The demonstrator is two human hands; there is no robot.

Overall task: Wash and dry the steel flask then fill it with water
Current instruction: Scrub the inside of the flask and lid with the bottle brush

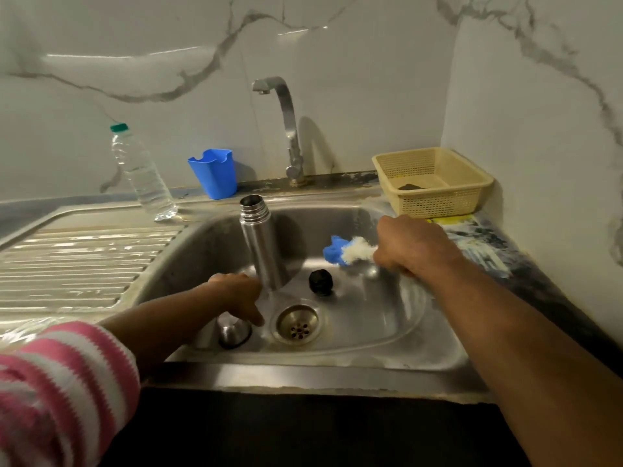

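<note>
Your left hand (241,293) grips the steel flask (261,244) at its base, upright in the sink (387,335); your right hand (413,246) clutches a bottle brush (350,251).

tap (289,129) overhangs basin (drain (297,323) side free)

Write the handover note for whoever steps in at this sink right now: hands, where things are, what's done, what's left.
Left hand grips the base of the steel flask, which stands open-mouthed in the sink, slightly tilted.
Right hand holds the bottle brush, bristles outside the flask.
Black stopper and steel cap lie in the basin near the drain.
Tap shows no running water.
Done: flask opened.
Left: scrub inside, rinse, dry, fill with water.
</note>
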